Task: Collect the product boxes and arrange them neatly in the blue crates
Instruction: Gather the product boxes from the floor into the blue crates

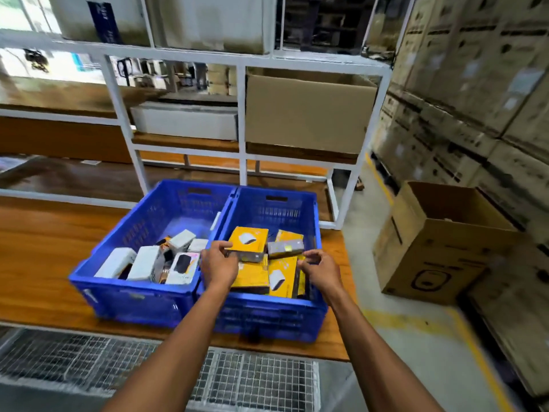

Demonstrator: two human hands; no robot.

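Note:
Two blue crates stand side by side on the wooden table. The left crate (118, 233) holds several white product boxes (145, 263) lying loosely. The right crate (309, 215) holds several yellow product boxes (282, 275). My left hand (218, 264) pinches the near left corner of a yellow box (248, 239) that lies on top of the pile. My right hand (320, 270) hovers over the right side of the pile with loosely curled fingers and holds nothing.
A white metal shelf frame (242, 120) rises behind the crates, with a big cardboard carton (306, 114) on it. An open carton (436, 245) sits on the floor at right, before stacked cartons (475, 84). Wire mesh (148, 364) lies below the table's near edge (44, 263).

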